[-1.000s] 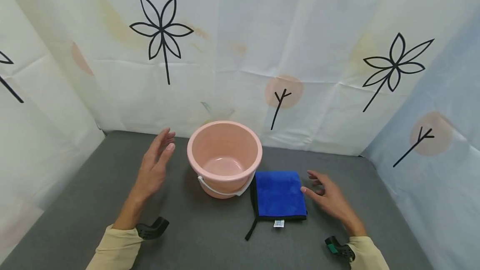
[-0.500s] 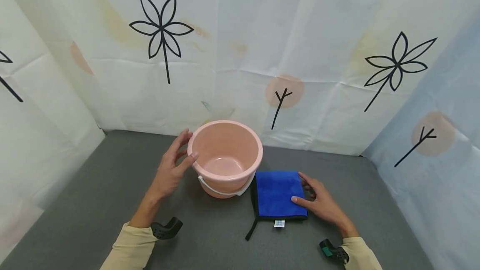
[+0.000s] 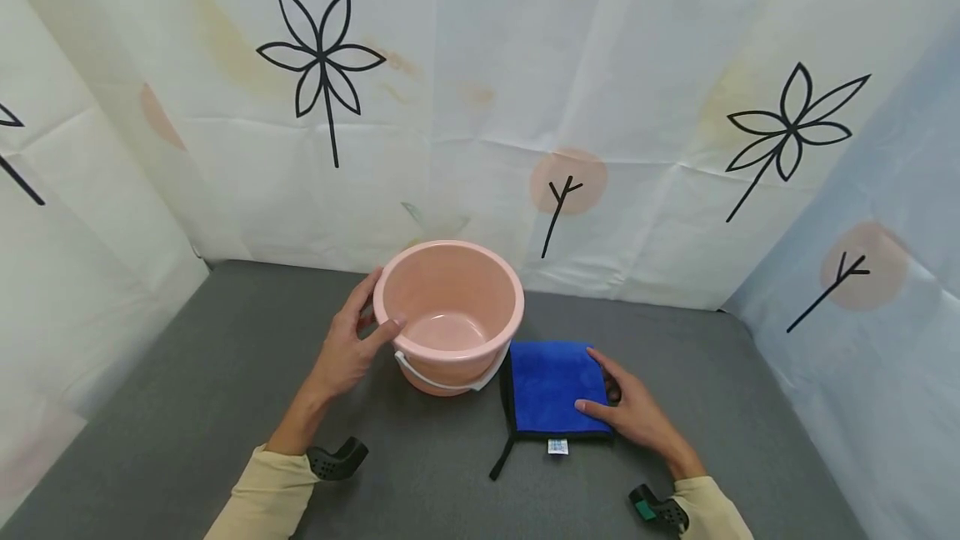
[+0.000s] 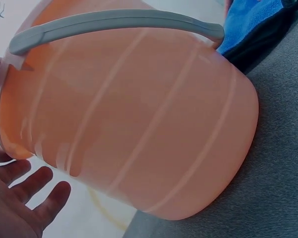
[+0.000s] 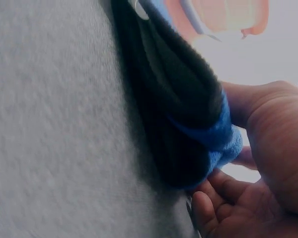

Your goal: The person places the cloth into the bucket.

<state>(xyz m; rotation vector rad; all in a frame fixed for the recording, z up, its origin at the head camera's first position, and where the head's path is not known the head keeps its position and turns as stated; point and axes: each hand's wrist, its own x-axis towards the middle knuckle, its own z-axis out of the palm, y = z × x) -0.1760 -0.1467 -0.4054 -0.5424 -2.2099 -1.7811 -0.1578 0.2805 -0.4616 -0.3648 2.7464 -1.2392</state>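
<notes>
The left hand (image 3: 347,350) is grasping the left rim of the round pink plastic bucket (image 3: 448,315), thumb hooked over the lip and fingers curving round the outer wall, seemingly steadying it where it is standing upright toward the far middle of the grey felt tabletop (image 3: 187,407). Just right of the bucket, the folded blue microfibre cloth with black edging (image 3: 551,388) is lying flat; the right hand (image 3: 636,415) is pinching its near-right edge, thumb on top, fingers tucking underneath.
</notes>
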